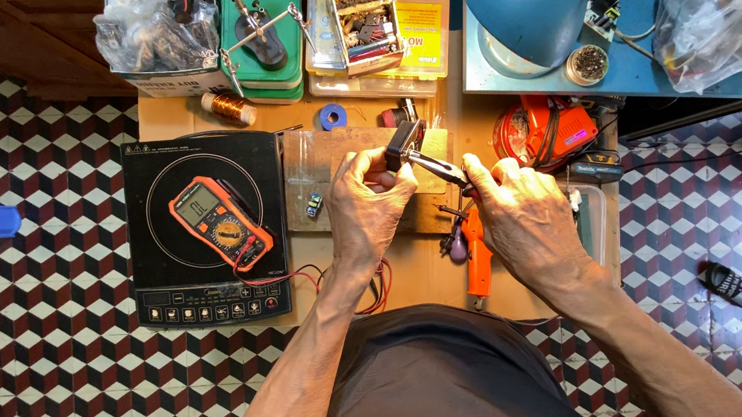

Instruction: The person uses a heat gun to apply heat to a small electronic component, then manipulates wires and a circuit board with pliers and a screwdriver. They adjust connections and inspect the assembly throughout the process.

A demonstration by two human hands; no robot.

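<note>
From the head camera, you look straight down at a small wooden workbench set over a chequered tile floor. Your left hand is curled shut, its fingertips pinching a small dark block-shaped part held up above the bench. Your right hand is closed around the handles of a pair of slim pliers, whose tips meet that part from the right. Both hands hover near each other over the middle of the bench, above a flat brown board.

To your left lies a black induction cooker, and 1 orange multimeter rests on its glass top, its red and black leads trailing toward your left wrist. Below your right hand lies an orange-handled tool. Behind the hands sit a roll of blue tape, a spool of copper wire, a green-lidded box and an open tray of small parts. To the right stands a blue desk lamp beside a clear plastic bag.
</note>
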